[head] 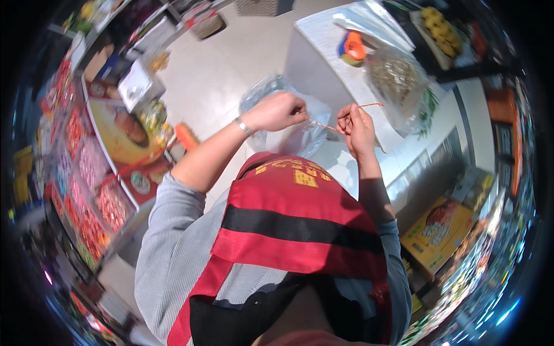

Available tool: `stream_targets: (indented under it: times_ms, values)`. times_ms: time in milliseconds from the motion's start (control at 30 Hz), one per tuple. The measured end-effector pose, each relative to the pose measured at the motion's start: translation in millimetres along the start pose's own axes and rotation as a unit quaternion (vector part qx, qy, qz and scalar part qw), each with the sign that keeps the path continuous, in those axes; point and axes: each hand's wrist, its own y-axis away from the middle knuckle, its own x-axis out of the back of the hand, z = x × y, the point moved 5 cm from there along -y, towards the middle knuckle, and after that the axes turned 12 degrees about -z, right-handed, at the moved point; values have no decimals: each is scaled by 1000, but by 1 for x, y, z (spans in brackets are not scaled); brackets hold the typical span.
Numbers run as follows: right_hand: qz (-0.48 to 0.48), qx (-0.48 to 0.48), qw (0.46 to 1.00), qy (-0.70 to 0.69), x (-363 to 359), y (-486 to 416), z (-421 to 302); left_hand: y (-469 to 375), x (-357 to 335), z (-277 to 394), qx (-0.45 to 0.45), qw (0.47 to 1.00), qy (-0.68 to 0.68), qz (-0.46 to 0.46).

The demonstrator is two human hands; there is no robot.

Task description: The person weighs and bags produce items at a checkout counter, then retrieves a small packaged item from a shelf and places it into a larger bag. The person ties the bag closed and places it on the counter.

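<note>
A thin orange-and-white string (325,126) runs between my two hands. My left hand (279,111), with a metal band at its wrist, is curled at the string's left end, over a clear plastic bag (318,140). My right hand (355,125) pinches the string between thumb and fingers, and a loose end sticks out to the right above the white counter. Beneath and in front of my hands the thin bag hangs bunched, with something pale inside that I cannot make out.
The white counter (322,47) at right bears orange and blue tape-like rings (354,47) and a plastic bag of dried goods (394,78). Bins of wrapped sweets (113,205) line the left. A yellow printed carton (439,233) lies at lower right, and a basket (256,7) stands far ahead.
</note>
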Motion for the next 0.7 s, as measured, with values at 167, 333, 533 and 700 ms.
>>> stream_targets:
  times_ms: [167,333,533,700]
  values:
    - [-183,-86,971,125,-42,-32,26,25,18,3,59,997,-52,-3]
    - [-320,-188,911,178,-87,-49,68,73,17,-7,141,989,-27,31]
    - [-378,-209,888,157,-138,-45,105,178,40,21,78,951,-9,298]
    - [-281,-312,894,158,-182,-43,153,279,73,102,-277,843,371,274]
